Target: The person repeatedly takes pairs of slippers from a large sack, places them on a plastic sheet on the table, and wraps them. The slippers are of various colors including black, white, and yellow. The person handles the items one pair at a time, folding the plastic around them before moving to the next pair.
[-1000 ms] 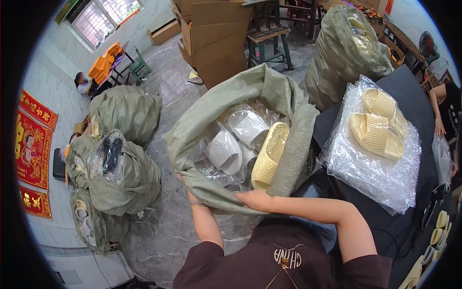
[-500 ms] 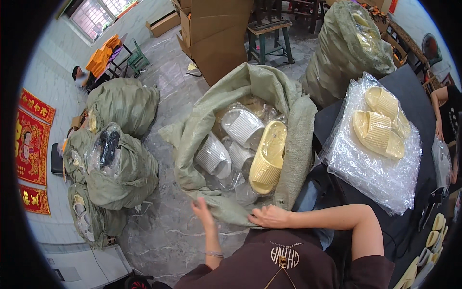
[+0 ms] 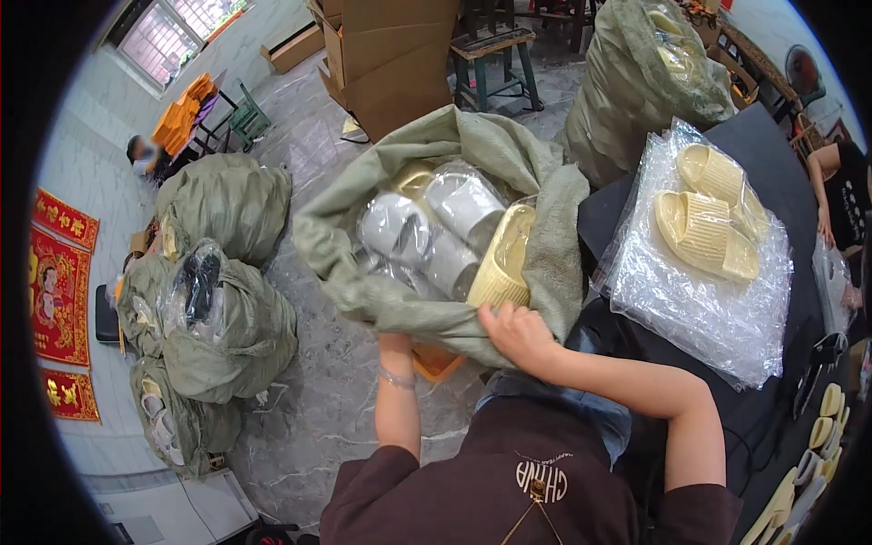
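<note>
Gray veined floor [image 3: 309, 427], pale marble-look wall [image 3: 100, 136]. Barred window [image 3: 163, 44] upper left, daylight bright. Red-gold posters [image 3: 59, 291] on left wall. Green-legged stool [image 3: 493, 44] at back; black table [image 3: 749, 147] right, fan [image 3: 803, 73] beyond.

- I look down from my own head, through the left of two side-by-side fisheye cameras, upright
- My shirt [image 3: 454, 481] is nearest, at the lower edge; my right hand [image 3: 521, 338] and the open sack [image 3: 413, 313] sit close, mid-picture
- The view slants forward and wide, a window [image 3: 162, 41] far at upper left, a fan [image 3: 803, 73] at upper right
</note>
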